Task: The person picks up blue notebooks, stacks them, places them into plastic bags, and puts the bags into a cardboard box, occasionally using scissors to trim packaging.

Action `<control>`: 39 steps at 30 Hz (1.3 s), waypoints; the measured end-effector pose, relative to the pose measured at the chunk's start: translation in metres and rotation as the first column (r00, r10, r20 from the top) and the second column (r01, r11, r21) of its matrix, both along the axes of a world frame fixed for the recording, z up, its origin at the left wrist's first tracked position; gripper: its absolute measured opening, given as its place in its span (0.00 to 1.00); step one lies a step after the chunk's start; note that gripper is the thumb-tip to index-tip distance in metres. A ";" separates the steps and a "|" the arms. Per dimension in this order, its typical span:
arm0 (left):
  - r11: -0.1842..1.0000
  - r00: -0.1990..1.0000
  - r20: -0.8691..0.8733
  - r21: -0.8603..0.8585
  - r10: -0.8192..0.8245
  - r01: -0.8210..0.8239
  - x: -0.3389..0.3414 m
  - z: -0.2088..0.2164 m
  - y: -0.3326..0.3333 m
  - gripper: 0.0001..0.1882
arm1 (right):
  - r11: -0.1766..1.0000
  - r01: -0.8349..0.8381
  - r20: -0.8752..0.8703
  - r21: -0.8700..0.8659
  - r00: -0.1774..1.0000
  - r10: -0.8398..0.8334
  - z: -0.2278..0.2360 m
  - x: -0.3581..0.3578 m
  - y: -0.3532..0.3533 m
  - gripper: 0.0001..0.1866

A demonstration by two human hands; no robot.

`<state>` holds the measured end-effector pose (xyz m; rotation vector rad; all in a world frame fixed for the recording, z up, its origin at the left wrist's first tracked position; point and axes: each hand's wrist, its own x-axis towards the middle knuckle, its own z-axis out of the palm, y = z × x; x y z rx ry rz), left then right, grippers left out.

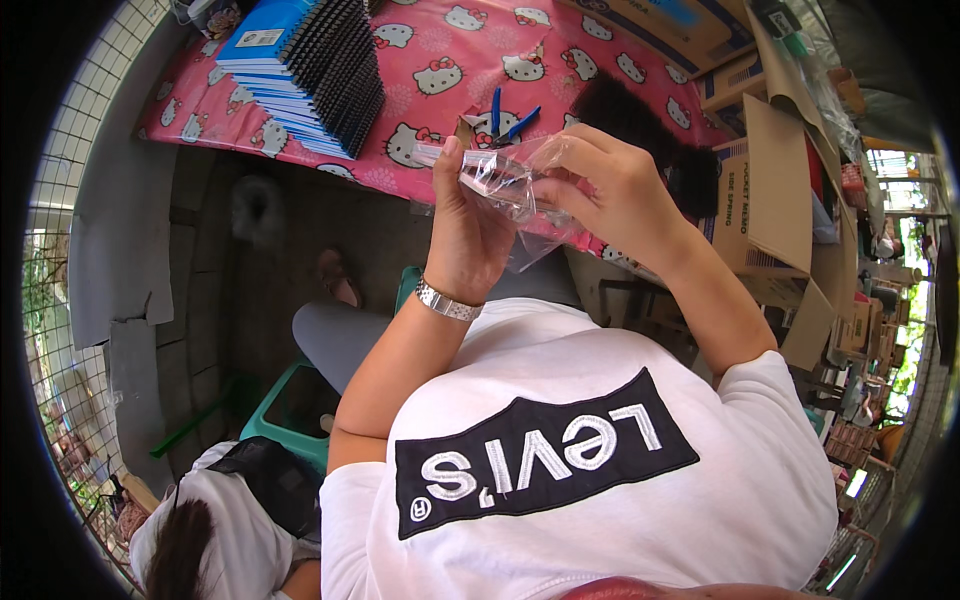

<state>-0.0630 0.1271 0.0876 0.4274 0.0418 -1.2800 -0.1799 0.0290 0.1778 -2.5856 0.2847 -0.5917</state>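
The left hand (pixel 472 235) and right hand (pixel 625 190) pinch a small plastic-wrapped pack (pixel 490 175) over the tabletop (pixel 405 100) edge. It looks light, slippery, easy to tear; best held by its stiff-looking sides.

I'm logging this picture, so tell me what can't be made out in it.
- Head view: contents of the plastic-wrapped pack, obscured by shiny wrap and the right hand.
- Head view: most fingers of the left hand, behind the pack.
- Head view: far end of the notebook stack, cut off by the upper edge.
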 end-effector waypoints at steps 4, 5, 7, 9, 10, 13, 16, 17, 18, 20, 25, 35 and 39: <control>0.996 0.997 -0.025 -0.040 -0.076 0.075 0.003 0.003 0.004 0.37 | 0.875 0.014 -0.042 0.485 0.999 0.007 0.007 0.004 0.000 0.07; 0.991 0.993 -0.041 -0.075 -0.115 0.111 0.005 0.003 0.006 0.38 | 0.836 0.007 -0.056 0.548 0.998 0.028 0.007 0.004 -0.001 0.08; 0.978 0.980 -0.087 -0.128 -0.178 0.166 0.007 0.003 0.007 0.39 | 0.745 -0.003 -0.076 0.667 0.994 0.072 0.008 0.006 -0.005 0.08; 0.967 0.964 -0.148 -0.163 -0.221 0.196 0.009 0.000 0.008 0.41 | 0.748 0.008 -0.083 0.663 0.995 0.063 0.012 0.009 -0.001 0.07; 0.966 0.961 -0.158 -0.162 -0.228 0.202 0.009 0.000 0.008 0.41 | 0.750 0.013 -0.085 0.662 0.995 0.059 0.014 0.010 0.002 0.06; 0.962 0.943 -0.225 -0.176 -0.245 0.208 0.010 -0.003 0.008 0.43 | 0.804 0.025 -0.113 0.594 0.992 0.052 0.017 0.012 0.005 0.06; 0.961 0.918 -0.314 -0.208 -0.242 0.182 0.010 -0.006 0.007 0.44 | 0.829 0.036 -0.122 0.558 0.992 0.039 0.022 0.015 0.010 0.06; 0.963 0.919 -0.315 -0.199 -0.237 0.180 0.010 -0.006 0.006 0.44 | 0.864 -0.010 -0.082 0.503 0.995 0.060 0.021 0.015 0.011 0.06; 0.966 0.920 -0.316 -0.191 -0.231 0.177 0.010 -0.005 0.006 0.44 | 0.901 -0.017 -0.056 0.434 0.997 0.046 0.021 0.016 0.013 0.07; 0.955 0.928 -0.292 -0.248 -0.233 0.162 0.013 -0.007 0.006 0.44 | 0.958 -0.025 -0.003 0.286 1.000 0.027 0.022 0.017 0.017 0.08; 0.968 0.954 -0.258 -0.234 -0.152 0.091 0.011 -0.003 0.005 0.42 | 0.954 -0.128 0.196 -0.272 0.963 0.185 0.012 0.019 0.019 0.08; 0.993 0.995 -0.093 -0.113 -0.031 0.021 0.015 -0.007 -0.003 0.22 | 0.977 0.051 0.037 -0.206 0.998 -0.045 -0.013 0.016 0.014 0.09; 0.997 0.996 -0.085 -0.079 0.007 -0.014 0.010 -0.012 -0.012 0.28 | 0.975 0.103 0.134 -0.199 0.988 -0.077 -0.022 0.012 0.006 0.07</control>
